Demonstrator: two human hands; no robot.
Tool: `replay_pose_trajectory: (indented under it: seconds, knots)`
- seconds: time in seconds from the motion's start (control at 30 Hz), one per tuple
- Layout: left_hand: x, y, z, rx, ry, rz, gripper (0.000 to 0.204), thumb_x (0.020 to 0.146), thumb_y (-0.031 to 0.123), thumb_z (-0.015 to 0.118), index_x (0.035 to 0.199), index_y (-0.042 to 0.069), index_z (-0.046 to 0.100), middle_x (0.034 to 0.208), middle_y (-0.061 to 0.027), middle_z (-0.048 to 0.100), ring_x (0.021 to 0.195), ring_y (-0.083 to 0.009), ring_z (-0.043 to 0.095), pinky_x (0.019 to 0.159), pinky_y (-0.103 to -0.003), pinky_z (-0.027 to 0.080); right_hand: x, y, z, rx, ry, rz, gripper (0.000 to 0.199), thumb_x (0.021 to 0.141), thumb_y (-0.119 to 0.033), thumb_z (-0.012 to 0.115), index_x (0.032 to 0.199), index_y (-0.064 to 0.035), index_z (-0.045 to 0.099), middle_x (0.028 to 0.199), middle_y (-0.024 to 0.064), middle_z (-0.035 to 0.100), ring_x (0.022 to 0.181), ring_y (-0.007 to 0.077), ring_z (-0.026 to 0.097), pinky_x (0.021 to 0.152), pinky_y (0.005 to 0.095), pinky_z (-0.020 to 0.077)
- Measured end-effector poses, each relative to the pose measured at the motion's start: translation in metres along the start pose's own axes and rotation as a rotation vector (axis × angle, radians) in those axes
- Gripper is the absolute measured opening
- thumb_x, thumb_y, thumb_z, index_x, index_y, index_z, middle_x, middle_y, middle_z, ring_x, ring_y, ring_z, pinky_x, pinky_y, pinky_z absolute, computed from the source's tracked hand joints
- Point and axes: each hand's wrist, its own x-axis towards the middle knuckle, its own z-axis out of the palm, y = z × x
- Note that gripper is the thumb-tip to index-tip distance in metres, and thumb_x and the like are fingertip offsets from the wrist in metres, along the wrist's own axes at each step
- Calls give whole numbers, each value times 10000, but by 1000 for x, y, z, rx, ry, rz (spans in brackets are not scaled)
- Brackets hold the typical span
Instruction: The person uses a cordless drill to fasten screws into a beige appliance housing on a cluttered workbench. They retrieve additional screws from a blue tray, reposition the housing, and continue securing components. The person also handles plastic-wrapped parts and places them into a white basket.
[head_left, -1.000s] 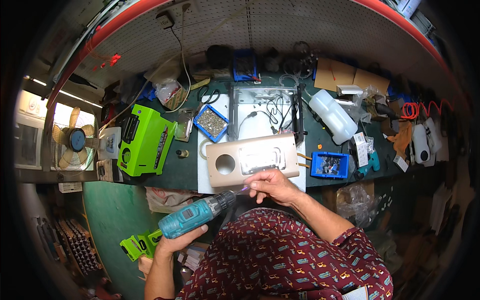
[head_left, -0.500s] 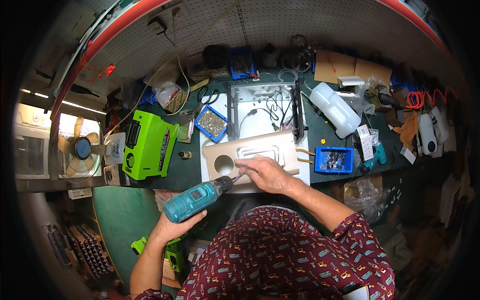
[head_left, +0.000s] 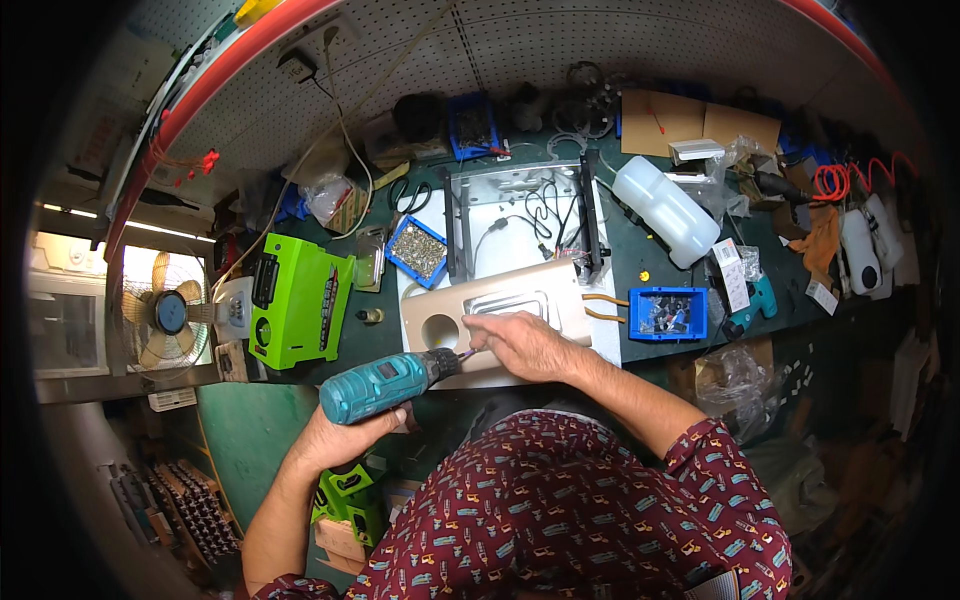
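Note:
A teal cordless drill (head_left: 375, 388) lies level in my left hand (head_left: 340, 436), whose fingers wrap round its handle. Its bit points right, toward the fingertips of my right hand (head_left: 532, 346). That hand rests over a beige metal panel (head_left: 450, 299) with a round hole and a raised rectangular area. Thumb and fingers close together at the bit's tip; whatever they pinch is too small to make out. Behind the panel, joined to it or touching it, stands an open metal frame (head_left: 458, 235) with black cables (head_left: 541, 218) inside.
Left of the frame sits a blue tray of screws (head_left: 418, 250), beside a bright green casing (head_left: 300, 300). To the right are a blue bin of small parts (head_left: 667, 337), a translucent plastic tank (head_left: 665, 212) and another teal drill (head_left: 762, 297). A fan (head_left: 170, 312) stands far left.
The drill and my left hand have shifted slightly left and up in the picture. My right hand keeps its place on the panel. The view has tilted a little.

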Motion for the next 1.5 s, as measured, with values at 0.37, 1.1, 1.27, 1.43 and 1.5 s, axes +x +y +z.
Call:
replay_pose_trajectory:
  seconds: [0.37,1.1,1.27,1.43,1.5]
  knots:
    - [22,66,-11,640,-102,12,318,765,197,842,1040,80,735,893,-149,755,839,-313,745,800,-375,584,2,9,-2,78,-17,6,532,868,17,424,1392,73,502,1099,216,733,1060,372,696,972,451,547]
    - [32,58,-12,286,-156,28,466,859,28,754,1310,35,641,1165,-86,730,1012,-145,666,939,-306,543,2,10,-7,83,-46,18,512,915,-20,416,1417,60,478,1093,194,747,1053,351,716,993,419,554]
    - [32,68,-8,265,-159,29,464,862,17,745,1315,32,646,1172,-85,728,1010,-138,661,934,-303,544,3,9,-10,108,-69,52,521,913,-23,417,1424,59,474,1090,198,747,1056,339,718,1008,409,551]
    - [31,73,-6,256,-173,-3,455,859,9,744,1304,35,653,1169,-90,730,1002,-133,663,922,-304,549,2,7,-11,131,-73,60,532,902,-24,415,1424,64,473,1081,205,748,1050,343,719,1001,407,552]
    - [32,74,-4,271,-168,-6,442,856,21,751,1288,41,662,1152,-95,737,991,-143,677,914,-307,553,2,8,-11,137,-71,59,534,899,-26,416,1422,66,474,1080,207,748,1050,343,719,1000,407,551]
